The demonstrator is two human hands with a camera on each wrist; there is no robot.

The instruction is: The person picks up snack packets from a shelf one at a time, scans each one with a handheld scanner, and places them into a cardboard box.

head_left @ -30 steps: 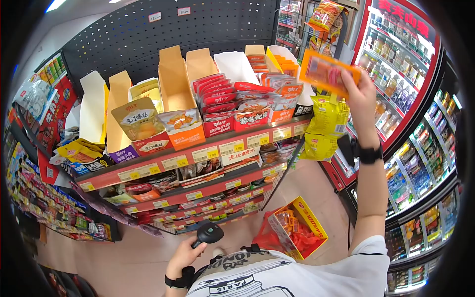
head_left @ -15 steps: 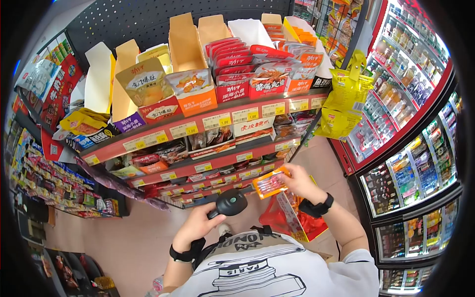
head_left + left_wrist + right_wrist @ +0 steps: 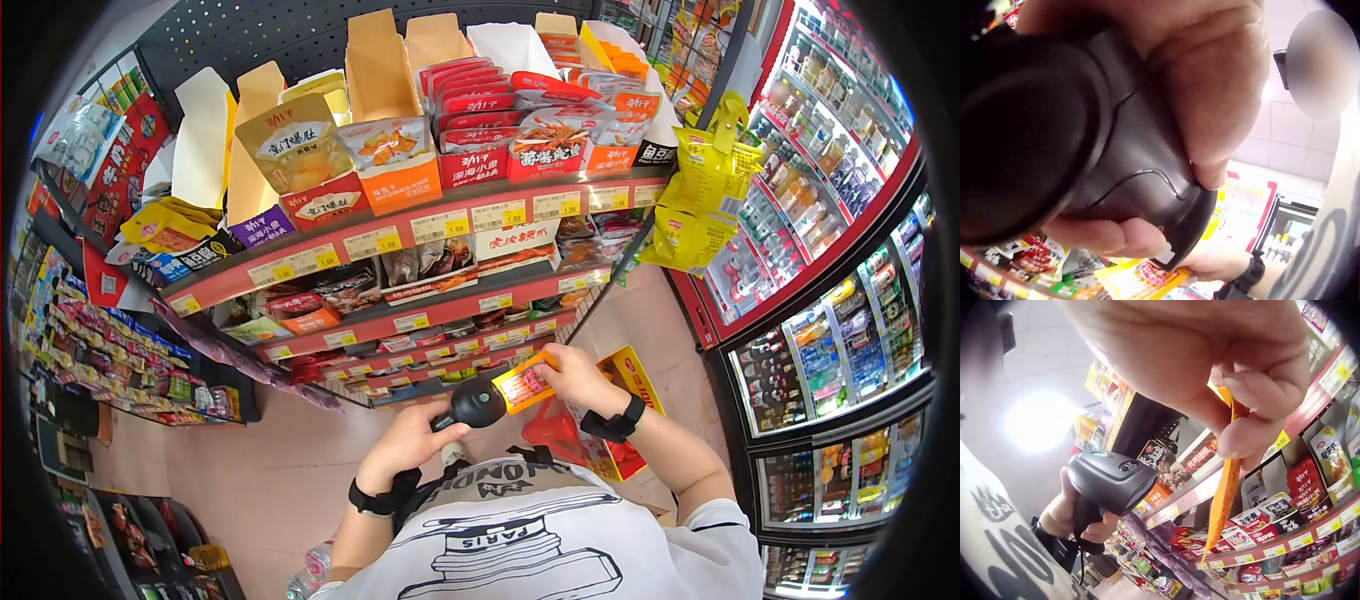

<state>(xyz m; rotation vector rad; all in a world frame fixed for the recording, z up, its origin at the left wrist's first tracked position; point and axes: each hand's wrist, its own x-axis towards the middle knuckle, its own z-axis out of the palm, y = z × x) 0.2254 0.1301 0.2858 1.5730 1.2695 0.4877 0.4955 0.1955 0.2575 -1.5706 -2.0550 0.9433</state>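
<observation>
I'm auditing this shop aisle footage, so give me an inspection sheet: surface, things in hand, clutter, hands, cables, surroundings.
Surface: pale floor, with a yellow box standing on it to the person's right.
Things in hand: black scanner, its head close to the orange packet.
Clutter: yellow bags hanging off the shelf end.
Hands: left hand grips the scanner; right hand pinches the orange packet.
Cables: nothing seen.
Surroundings: snack shelves with price tags ahead; drinks fridges on the right.
</observation>
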